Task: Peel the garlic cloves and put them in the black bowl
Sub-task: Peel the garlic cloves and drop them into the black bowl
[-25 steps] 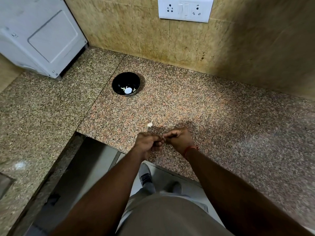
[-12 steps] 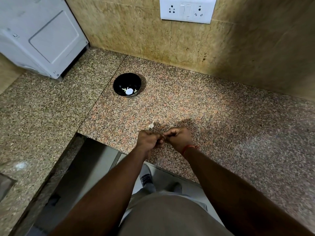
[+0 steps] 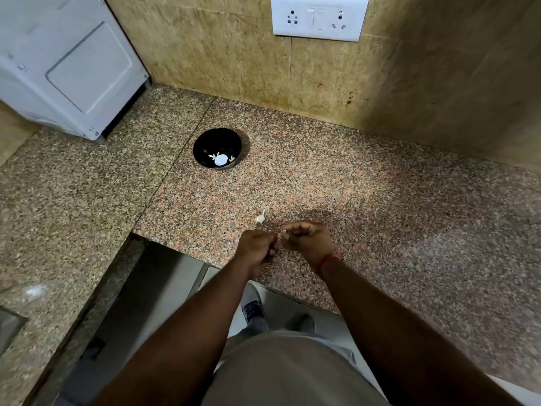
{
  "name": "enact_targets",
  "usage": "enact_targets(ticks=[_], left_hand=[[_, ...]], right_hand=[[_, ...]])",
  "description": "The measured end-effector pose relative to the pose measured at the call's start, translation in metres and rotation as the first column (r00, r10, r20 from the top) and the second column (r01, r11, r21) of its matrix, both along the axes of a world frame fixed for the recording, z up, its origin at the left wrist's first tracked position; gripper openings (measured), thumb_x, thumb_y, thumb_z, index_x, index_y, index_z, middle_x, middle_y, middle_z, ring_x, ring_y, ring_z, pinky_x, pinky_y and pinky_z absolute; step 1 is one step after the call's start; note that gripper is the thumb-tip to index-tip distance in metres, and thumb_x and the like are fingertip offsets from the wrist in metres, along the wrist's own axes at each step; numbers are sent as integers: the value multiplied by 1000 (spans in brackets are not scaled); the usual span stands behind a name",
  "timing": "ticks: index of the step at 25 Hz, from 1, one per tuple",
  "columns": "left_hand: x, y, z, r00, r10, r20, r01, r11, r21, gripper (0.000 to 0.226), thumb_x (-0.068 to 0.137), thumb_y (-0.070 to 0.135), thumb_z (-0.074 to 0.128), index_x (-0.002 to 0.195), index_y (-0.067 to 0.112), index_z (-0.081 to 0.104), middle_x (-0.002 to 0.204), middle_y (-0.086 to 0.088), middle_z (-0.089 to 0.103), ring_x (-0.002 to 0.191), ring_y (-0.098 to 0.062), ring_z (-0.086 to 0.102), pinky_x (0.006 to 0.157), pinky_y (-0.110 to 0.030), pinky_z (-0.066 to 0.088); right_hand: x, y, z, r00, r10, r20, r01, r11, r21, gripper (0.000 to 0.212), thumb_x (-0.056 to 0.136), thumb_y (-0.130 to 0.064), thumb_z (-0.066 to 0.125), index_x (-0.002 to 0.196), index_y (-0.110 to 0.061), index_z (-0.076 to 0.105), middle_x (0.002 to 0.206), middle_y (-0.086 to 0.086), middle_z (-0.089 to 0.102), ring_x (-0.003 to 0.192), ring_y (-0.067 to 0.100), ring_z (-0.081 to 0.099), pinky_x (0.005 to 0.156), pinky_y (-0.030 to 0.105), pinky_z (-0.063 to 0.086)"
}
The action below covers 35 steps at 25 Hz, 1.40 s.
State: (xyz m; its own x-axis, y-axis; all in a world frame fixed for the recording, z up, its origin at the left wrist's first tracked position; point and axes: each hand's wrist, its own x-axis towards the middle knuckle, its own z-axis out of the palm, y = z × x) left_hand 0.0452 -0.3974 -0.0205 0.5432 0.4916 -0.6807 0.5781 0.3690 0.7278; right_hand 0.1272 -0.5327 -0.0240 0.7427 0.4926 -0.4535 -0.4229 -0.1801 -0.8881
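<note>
My left hand (image 3: pixel 257 249) and my right hand (image 3: pixel 308 241) meet above the front edge of the granite counter, fingers curled, both pinching a small pale garlic clove (image 3: pixel 281 236) between their fingertips. Most of the clove is hidden by the fingers. Another garlic clove (image 3: pixel 260 218) with its papery tail lies on the counter just beyond my left hand. The black bowl (image 3: pixel 205 145) stands farther back on the counter. In it lie a few pale peeled cloves (image 3: pixel 213 156), next to a white glare spot on its bottom.
A white appliance (image 3: pixel 67 63) stands at the back left on the counter (image 3: pixel 380 200). A tiled wall with a white socket panel (image 3: pixel 319 17) rises behind. The counter's front edge is cut back at the left, and the floor and my shoes show below.
The two hands stay together working on the clove. Their fingers have shifted slightly, and a bit more of the pale clove shows between them.
</note>
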Motion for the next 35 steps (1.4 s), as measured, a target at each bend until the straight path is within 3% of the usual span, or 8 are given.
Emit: enact_targets(ticks=[4, 8, 11, 15, 20, 26, 30, 35], left_hand=[[2, 0, -2, 990, -123, -62, 131, 980, 147, 26, 96, 5, 60, 77, -8, 70, 61, -18, 67, 40, -24, 59, 44, -31, 53], [8, 2, -2, 967, -254, -35, 252, 916, 312, 32, 100, 10, 57, 78, -5, 73, 61, -20, 70, 44, -31, 66, 50, -45, 61], [6, 4, -2, 926, -374, -56, 356, 814, 459, 22, 95, 7, 69, 77, -3, 74, 59, -13, 70, 42, -20, 67, 45, -38, 60], [4, 12, -5, 882, -463, -89, 411, 663, 625, 9, 77, 6, 85, 72, 10, 78, 63, 4, 71, 48, -5, 65, 56, -29, 60], [6, 14, -4, 826, -560, -64, 472, 626, 621, 5, 81, 6, 82, 78, 9, 80, 59, 9, 68, 45, 2, 62, 51, -22, 53], [13, 15, 2, 825, -563, -48, 484, 659, 575, 18, 89, 7, 75, 72, 4, 74, 52, -2, 67, 41, -17, 66, 45, -34, 56], [16, 13, 3, 830, -556, -36, 477, 674, 564, 22, 90, 6, 74, 68, 2, 70, 47, -1, 64, 39, -19, 64, 41, -29, 53], [19, 9, 4, 866, -500, 6, 438, 764, 473, 20, 91, 6, 73, 73, -2, 71, 50, -7, 65, 39, -20, 62, 43, -31, 54]], right_hand=[[4, -2, -3, 991, -55, -118, 59, 998, 29, 18, 86, 7, 74, 103, 3, 75, 100, 19, 76, 87, 26, 74, 77, 42, 63], [5, 0, -7, 989, -43, -140, 34, 997, -66, 17, 88, 8, 71, 102, 1, 76, 95, 16, 76, 81, 26, 72, 78, 44, 64], [5, 0, -5, 996, 15, -88, -27, 990, -137, 17, 89, 9, 69, 98, -2, 78, 83, 13, 73, 72, 22, 69, 75, 42, 64], [11, -3, -2, 996, 91, 10, -86, 972, -216, 11, 87, 6, 73, 92, -2, 78, 85, 16, 75, 74, 24, 69, 76, 45, 64], [19, -3, -1, 975, 197, 105, -153, 933, -325, 25, 83, 4, 77, 75, -20, 78, 78, 9, 77, 69, 20, 70, 71, 38, 64], [27, -2, -7, 988, 154, -17, -154, 968, -199, 15, 85, 14, 69, 93, 3, 76, 83, 20, 75, 76, 31, 71, 81, 56, 62], [31, -3, -1, 986, 165, -16, -166, 973, -163, 13, 85, 15, 70, 94, 6, 75, 90, 30, 73, 79, 36, 72, 74, 46, 65], [33, -5, 0, 988, 135, -75, -144, 982, -119, 22, 86, 16, 68, 87, -4, 78, 94, 31, 73, 79, 35, 71, 74, 46, 65]])
